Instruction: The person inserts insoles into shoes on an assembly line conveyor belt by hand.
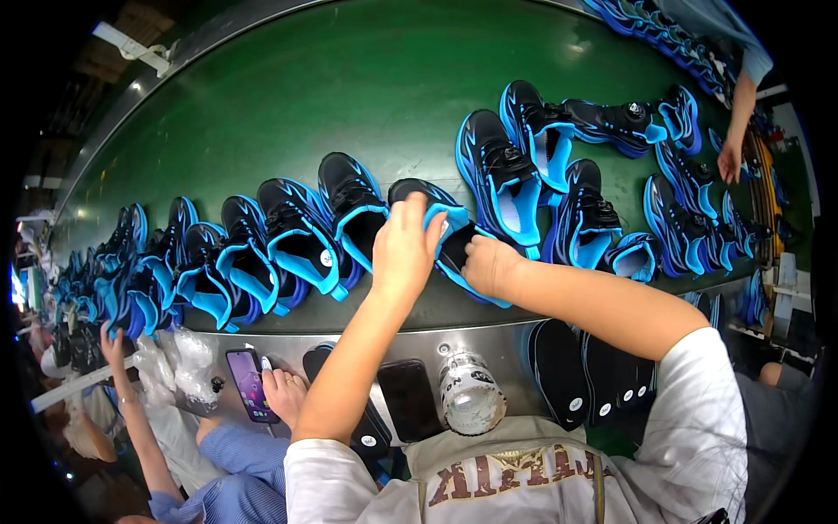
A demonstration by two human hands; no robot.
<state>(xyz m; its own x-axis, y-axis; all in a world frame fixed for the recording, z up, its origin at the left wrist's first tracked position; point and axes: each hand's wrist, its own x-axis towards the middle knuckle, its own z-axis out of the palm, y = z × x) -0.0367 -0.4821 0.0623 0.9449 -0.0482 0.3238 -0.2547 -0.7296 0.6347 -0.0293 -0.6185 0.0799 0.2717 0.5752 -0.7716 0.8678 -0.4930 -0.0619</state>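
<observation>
Between my hands is a black-and-blue sneaker (429, 188) lying on the green table, its toe pointing away from me. My left hand (403, 243) is closed on the sneaker's upper near the tongue and blue lining, holding it from the left. Inside the shoe opening shows a dark piece that looks like a black insole (452, 251). Curled fingers of my right hand (491, 264) press at that piece by the heel side; the fingertips are partly hidden in the shoe. Similar sneakers (292, 223) stand in a row to the left, with dark insides.
More sneakers (497, 170) stand to the right, some with pale insides. Along the metal ledge (288, 345) lie black insoles (559, 367), a dark phone (408, 393) and a clear jar (473, 397). Another person's hand (284, 395) touches a lit phone (249, 384); a co-worker's hand (730, 162) reaches in at right.
</observation>
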